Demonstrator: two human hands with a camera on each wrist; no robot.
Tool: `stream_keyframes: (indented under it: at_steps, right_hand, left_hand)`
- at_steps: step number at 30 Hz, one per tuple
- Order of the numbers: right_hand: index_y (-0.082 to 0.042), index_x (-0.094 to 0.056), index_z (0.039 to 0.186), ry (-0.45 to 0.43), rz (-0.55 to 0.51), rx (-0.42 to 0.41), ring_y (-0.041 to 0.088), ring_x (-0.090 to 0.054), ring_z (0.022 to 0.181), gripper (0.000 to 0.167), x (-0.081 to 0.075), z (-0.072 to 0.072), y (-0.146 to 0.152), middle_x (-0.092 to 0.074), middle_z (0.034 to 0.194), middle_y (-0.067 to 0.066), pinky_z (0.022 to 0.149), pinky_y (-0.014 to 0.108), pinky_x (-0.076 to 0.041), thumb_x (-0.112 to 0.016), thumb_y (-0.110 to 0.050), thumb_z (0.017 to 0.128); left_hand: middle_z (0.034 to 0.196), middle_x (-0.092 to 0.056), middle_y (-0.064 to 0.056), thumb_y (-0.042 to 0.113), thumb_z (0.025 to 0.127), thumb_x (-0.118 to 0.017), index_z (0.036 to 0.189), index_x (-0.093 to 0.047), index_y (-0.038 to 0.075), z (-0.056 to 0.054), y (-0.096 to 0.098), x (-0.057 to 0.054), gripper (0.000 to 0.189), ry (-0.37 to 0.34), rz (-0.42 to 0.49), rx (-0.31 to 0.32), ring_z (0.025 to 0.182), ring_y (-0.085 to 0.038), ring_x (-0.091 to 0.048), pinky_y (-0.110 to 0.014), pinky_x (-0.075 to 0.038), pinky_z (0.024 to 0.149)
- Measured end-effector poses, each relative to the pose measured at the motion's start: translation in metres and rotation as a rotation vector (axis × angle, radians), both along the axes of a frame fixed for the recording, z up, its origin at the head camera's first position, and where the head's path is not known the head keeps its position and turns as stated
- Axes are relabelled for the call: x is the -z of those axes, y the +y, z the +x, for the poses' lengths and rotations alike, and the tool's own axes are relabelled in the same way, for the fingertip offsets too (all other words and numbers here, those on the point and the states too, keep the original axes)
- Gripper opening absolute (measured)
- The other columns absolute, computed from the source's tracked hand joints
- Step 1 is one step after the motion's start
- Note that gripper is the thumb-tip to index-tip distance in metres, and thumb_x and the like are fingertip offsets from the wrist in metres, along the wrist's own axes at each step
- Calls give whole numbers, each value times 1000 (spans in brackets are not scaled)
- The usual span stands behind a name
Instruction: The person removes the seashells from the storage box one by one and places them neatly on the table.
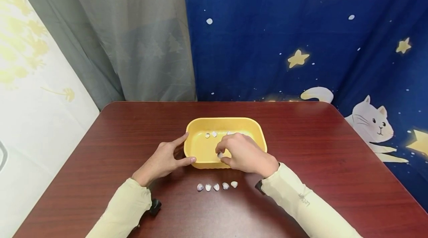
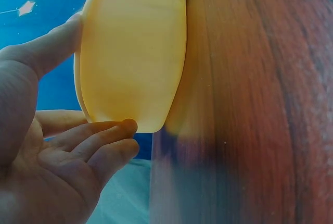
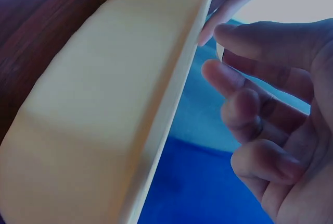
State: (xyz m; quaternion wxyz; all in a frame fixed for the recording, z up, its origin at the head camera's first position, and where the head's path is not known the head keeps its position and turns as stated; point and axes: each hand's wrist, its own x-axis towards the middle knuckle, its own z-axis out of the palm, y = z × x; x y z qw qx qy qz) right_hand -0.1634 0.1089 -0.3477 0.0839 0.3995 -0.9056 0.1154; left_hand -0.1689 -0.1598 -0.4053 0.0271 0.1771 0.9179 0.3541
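Observation:
A yellow plastic basin [image 1: 204,162] stands on the table. At its left end, my left hand [image 1: 166,158] holds the rim, thumb over the near corner and index finger at the left edge. The left wrist view shows other fingers of that hand against the outer end wall. Over the basin, my right hand [image 1: 242,152] pinches a small seashell [image 1: 220,155] between thumb and fingertips; in the right wrist view only a sliver of the shell [image 3: 220,53] shows. Inside lie a shell [image 1: 207,135], a second shell [image 1: 214,134] and one partly hidden behind the right hand.
Several small shells [image 1: 216,186] lie in a row on the dark red wooden table [image 1: 150,119], in front of the basin's near side. Behind the table hang a grey curtain [image 1: 150,45] and a blue star-patterned curtain [image 1: 250,45].

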Motion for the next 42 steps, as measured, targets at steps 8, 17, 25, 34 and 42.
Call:
stream_keyframes:
  at_steps: [8,17,25,34,42]
  right_hand:
    - [-21,-76,87,-25,32,-175,5,-64,73,6,2,11,-15,-70,81,-9,71,22,-54,-78,-15,84]
    - [-22,-74,86,-1,127,-255,0,-62,70,5,14,23,-30,-68,78,-12,67,19,-54,-77,-19,84]
    - [-27,-73,82,14,249,-282,-2,-55,68,13,26,31,-42,-64,77,-14,62,17,-50,-82,-20,79]
    - [-33,-77,83,39,258,-334,-5,-59,69,18,41,32,-51,-66,75,-17,58,9,-45,-82,-16,79]
    - [-35,-78,89,35,308,-345,-8,-64,75,19,50,30,-52,-72,82,-21,65,10,-51,-83,-19,79]
  left_hand:
    - [155,-45,-14,45,85,-78,156,-34,5,0,0,0,93,16,-7,1,136,-26,-55,-44,-51,108]
    - [155,-46,-13,46,85,-78,156,-35,6,1,0,-1,92,25,-18,-5,140,-27,-52,-46,-49,110]
    - [155,-46,-14,47,86,-77,157,-33,6,2,-1,-1,93,26,-21,2,139,-27,-52,-45,-50,108]
    - [156,-45,-13,47,85,-78,157,-33,5,0,0,0,94,17,7,13,139,-25,-53,-44,-50,108]
    - [154,-47,-13,49,85,-77,157,-33,6,1,0,0,95,22,-7,8,138,-25,-53,-45,-50,109]
